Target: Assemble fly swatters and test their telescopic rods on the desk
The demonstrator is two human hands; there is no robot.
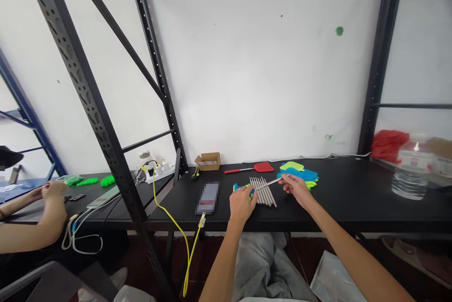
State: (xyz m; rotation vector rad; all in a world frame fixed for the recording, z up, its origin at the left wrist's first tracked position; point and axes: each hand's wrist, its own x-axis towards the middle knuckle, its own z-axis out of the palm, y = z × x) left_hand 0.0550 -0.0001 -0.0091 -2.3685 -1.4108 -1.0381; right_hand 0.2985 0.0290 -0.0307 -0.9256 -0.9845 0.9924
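My left hand [243, 204] is closed around the blue handle at one end of a thin metal rod [270, 183]. My right hand [295, 190] pinches the rod's other end, so it slants up to the right between both hands. Beneath it, several more metal rods [264, 193] lie side by side on the black table [339, 203]. Blue and yellow-green handles [237, 187] lie partly hidden behind my left hand. Just past my right hand is a pile of blue fly swatter heads [305, 174] with a yellow-green head [292, 166] on top.
A red fly swatter [263, 167] and a small open cardboard box [208, 161] stand toward the wall. A phone [207, 198] with a yellow cable [165, 210] lies left. A water bottle [411, 170] is far right. Another person's hands [54, 190] work beyond the black post [88, 99].
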